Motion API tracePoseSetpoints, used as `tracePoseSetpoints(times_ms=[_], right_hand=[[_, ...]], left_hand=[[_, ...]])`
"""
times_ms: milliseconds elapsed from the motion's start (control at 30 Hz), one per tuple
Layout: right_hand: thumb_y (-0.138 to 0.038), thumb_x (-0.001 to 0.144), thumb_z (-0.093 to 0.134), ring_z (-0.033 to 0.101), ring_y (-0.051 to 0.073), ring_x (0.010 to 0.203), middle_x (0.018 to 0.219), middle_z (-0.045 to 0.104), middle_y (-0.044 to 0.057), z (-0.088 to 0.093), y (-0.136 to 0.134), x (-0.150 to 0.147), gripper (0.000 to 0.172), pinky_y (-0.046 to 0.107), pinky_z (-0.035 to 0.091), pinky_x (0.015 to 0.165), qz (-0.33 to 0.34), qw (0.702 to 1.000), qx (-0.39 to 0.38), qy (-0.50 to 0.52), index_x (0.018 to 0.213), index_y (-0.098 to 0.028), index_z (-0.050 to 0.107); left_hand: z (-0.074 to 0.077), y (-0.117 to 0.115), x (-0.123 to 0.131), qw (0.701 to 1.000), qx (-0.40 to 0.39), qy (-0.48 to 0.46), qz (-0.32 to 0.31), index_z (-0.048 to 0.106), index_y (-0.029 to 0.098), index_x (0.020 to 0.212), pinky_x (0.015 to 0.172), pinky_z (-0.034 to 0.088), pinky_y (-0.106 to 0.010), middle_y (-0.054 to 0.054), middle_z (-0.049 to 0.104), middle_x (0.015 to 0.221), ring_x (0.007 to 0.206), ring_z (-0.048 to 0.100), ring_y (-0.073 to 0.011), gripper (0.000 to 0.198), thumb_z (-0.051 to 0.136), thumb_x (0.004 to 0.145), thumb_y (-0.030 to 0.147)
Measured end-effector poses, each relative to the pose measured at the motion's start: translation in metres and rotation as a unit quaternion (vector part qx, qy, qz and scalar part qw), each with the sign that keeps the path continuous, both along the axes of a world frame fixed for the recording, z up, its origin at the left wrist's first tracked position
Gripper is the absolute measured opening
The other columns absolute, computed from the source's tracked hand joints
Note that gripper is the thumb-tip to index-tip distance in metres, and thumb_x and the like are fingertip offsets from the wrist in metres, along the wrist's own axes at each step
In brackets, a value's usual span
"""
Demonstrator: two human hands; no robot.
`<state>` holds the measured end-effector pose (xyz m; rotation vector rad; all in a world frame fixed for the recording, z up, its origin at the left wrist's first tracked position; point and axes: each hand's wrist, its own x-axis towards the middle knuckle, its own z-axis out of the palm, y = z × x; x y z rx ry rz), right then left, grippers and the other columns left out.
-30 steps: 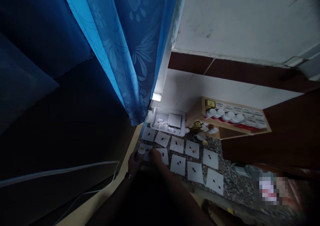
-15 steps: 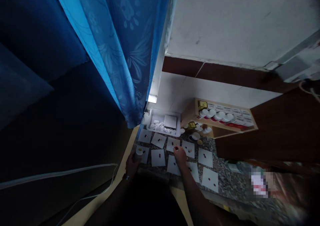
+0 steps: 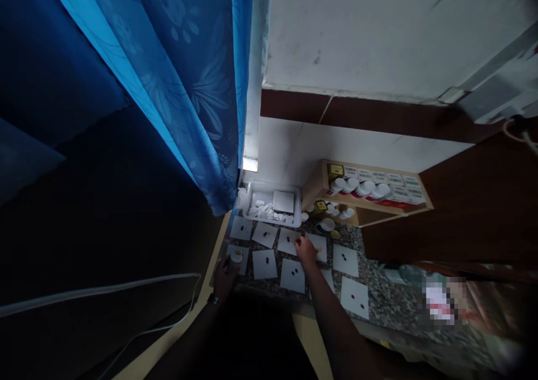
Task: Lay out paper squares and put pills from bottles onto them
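Several white paper squares (image 3: 290, 241) lie in rows on a speckled granite counter (image 3: 378, 301), most bearing small dark capsules or tablets. My right hand (image 3: 305, 250) hangs over the middle row, fingertips pinched together between two squares. Anything held in the pinch is too small to make out. My left hand (image 3: 224, 280) sits at the near left corner of the rows, gripping a small white bottle (image 3: 236, 258) with its top uncapped. Part of one square lies hidden beneath my right forearm.
A white plastic tray (image 3: 272, 204) holding paper slips stands behind the squares. To its right, a wooden shelf (image 3: 370, 186) carries white bottles and boxes. A blue curtain (image 3: 168, 88) hangs at the left, and a white cable (image 3: 105, 293) runs along the dark lower left.
My right hand has moved rightward across the squares, from the near left ones to the middle row. My left hand still grips the bottle. The whole view has shifted slightly.
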<state>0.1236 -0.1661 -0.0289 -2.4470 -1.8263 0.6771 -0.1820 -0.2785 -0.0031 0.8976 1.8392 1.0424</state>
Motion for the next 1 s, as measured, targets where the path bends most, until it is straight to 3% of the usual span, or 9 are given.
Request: tracePoseSetpoints(times_ms=[233, 400, 533, 667, 833, 1000], right_hand=[[-0.023, 0.082, 0.048, 0.058, 0.015, 0.084, 0.093, 0.065, 0.007, -0.002, 0.003, 0.004, 0.019, 0.023, 0.034, 0.065, 0.031, 0.999, -0.017, -0.007, 0.085, -0.018, 0.065], [-0.025, 0.085, 0.044, 0.057, 0.014, 0.079, 0.093, 0.063, 0.006, 0.010, -0.003, 0.002, 0.021, 0.023, 0.032, 0.062, 0.056, 0.998, 0.005, -0.036, 0.087, -0.018, 0.064], [-0.024, 0.087, 0.042, 0.056, 0.013, 0.082, 0.093, 0.062, 0.005, 0.020, -0.028, -0.026, 0.020, 0.021, 0.033, 0.066, 0.165, 0.985, 0.041, 0.017, 0.089, -0.019, 0.061], [-0.024, 0.086, 0.042, 0.056, 0.013, 0.083, 0.092, 0.062, 0.005, 0.018, -0.056, -0.070, 0.018, 0.021, 0.034, 0.068, 0.280, 0.958, 0.025, 0.059, 0.087, -0.020, 0.060], [-0.019, 0.085, 0.042, 0.057, 0.014, 0.079, 0.094, 0.062, 0.006, 0.013, -0.065, -0.103, 0.018, 0.022, 0.034, 0.062, 0.339, 0.939, -0.031, 0.036, 0.090, -0.019, 0.059], [-0.018, 0.083, 0.045, 0.057, 0.015, 0.078, 0.092, 0.062, 0.007, 0.016, -0.061, -0.101, 0.016, 0.023, 0.035, 0.063, 0.352, 0.935, -0.026, 0.042, 0.091, -0.018, 0.058]], left_hand=[[-0.007, -0.007, -0.004, 1.000, -0.007, -0.013, 0.008, 0.060, 0.016, 0.108, 0.090, 0.046, -0.041, -0.012, 0.064, 0.109, 0.103, 0.059, -0.0265, 0.052, 0.072, 0.060, 0.033], [-0.013, -0.008, -0.004, 1.000, -0.006, -0.014, 0.020, 0.061, 0.016, 0.107, 0.092, 0.045, -0.040, -0.012, 0.064, 0.110, 0.105, 0.059, -0.0264, 0.053, 0.073, 0.058, 0.034], [-0.009, -0.006, 0.000, 1.000, -0.009, -0.010, 0.017, 0.060, 0.016, 0.107, 0.089, 0.047, -0.039, -0.012, 0.065, 0.109, 0.102, 0.060, -0.0259, 0.052, 0.072, 0.059, 0.034], [-0.001, -0.002, 0.006, 1.000, -0.016, 0.012, -0.003, 0.060, 0.016, 0.107, 0.085, 0.048, -0.039, -0.011, 0.065, 0.107, 0.100, 0.060, -0.0265, 0.051, 0.070, 0.061, 0.036], [0.008, 0.001, 0.013, 1.000, -0.009, 0.017, -0.004, 0.061, 0.016, 0.104, 0.086, 0.047, -0.038, -0.011, 0.066, 0.105, 0.099, 0.060, -0.0259, 0.050, 0.071, 0.058, 0.034], [0.009, 0.001, 0.014, 1.000, -0.012, 0.007, -0.010, 0.061, 0.016, 0.103, 0.086, 0.047, -0.039, -0.011, 0.066, 0.103, 0.098, 0.061, -0.0263, 0.050, 0.071, 0.057, 0.033]])
